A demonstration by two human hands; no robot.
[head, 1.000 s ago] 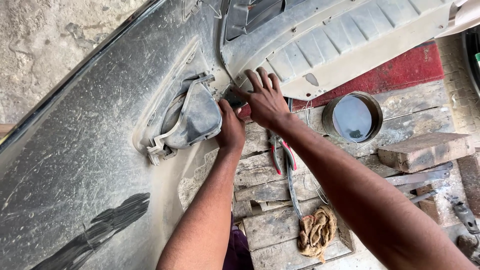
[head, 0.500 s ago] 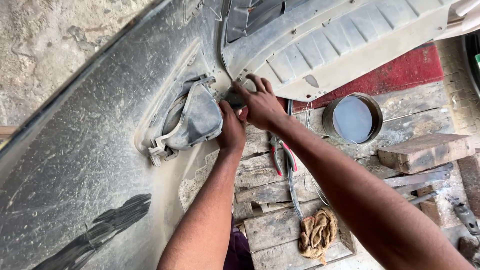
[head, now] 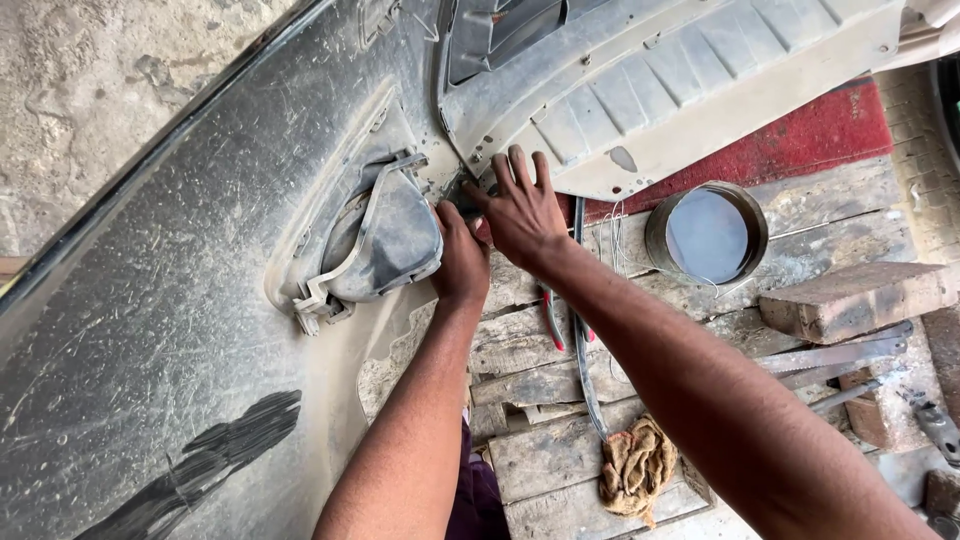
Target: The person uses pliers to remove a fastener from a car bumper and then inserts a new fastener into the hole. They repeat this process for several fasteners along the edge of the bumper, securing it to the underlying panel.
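Both hands meet at one spot: the seam where the dusty dark bumper point(head: 150, 330) joins the pale ribbed plastic liner point(head: 680, 90), just right of the grey lamp housing point(head: 385, 235) set into the bumper's inner face.

Left hand point(head: 462, 262): curled, fingertips tucked in at the seam beside the housing's right edge. Whether it pinches a small part there cannot be told; the fingertips are hidden.

Right hand point(head: 522, 205): fingers spread and flat, pointing up and left onto the liner's lower edge, thumb reaching toward the left hand. The two hands are touching or nearly so.

Working point lies up and ahead of both forearms, which converge on it from the lower edge of the view. Left hand is nearer the housing; right hand is nearer the liner. The housing's long axis runs down-left, away from the hands.

On the plank pallet point(head: 560, 450) beneath: red-handled pliers point(head: 552, 318), a tan rag point(head: 635, 465), a round tin point(head: 707, 232), a brick point(head: 850, 300).
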